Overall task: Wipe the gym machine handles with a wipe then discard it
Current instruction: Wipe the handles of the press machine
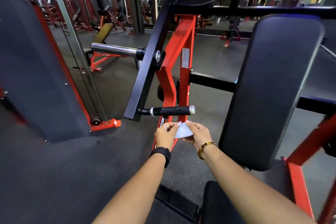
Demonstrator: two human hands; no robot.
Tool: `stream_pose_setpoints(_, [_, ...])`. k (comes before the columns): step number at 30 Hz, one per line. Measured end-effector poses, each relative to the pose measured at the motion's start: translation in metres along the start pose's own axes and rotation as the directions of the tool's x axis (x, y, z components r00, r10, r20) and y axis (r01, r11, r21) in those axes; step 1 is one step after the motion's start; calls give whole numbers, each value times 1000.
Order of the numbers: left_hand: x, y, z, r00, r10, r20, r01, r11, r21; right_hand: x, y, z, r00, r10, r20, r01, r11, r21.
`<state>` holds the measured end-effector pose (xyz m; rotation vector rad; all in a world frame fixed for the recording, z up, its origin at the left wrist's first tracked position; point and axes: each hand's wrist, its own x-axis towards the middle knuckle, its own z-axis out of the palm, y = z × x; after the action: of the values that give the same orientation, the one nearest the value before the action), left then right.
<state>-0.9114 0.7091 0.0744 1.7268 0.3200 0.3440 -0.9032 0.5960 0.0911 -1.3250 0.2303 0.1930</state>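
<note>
The person holds a white wipe [183,131] in the air, just below the black handle [171,110] and not touching it. The left hand [165,133] pinches its left edge in a narrow grip. The right hand [198,132] grips the right edge. A black pad [272,87] stands at the right.

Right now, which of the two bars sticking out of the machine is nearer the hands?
The black-gripped handle just above the wipe; the bare chrome bar sits higher, further left.
</note>
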Motion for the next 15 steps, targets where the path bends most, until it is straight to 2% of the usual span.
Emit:
stream_pose_setpoints(2, [12, -2, 2, 1000, -29, -10, 29, 999, -33, 11, -2, 2, 995, 26, 98, -23, 999, -36])
stream_pose_setpoints(6, [44, -2, 1, 996, -47, -75, 44, 998, -44, 50, -9, 14, 977, 59, 205, -38, 994, -104])
stream_pose_setpoints(9, [72, 1, -11, 997, -5, -83, 8, 1000, 30, 70, -13, 34, 944, 109, 313, -78, 991, -110])
stream_pose_setpoints(12, [96, 7, -23, 991, 8, -136, 3, 997, 83, 85, -17, 54, 935, 107, 339, -78, 992, -97])
stream_pose_setpoints(15, [109, -1, -26, 994, -1, -107, 13, 993, 115, 99, -22, 62, 945, 113, 307, -83, 991, -107])
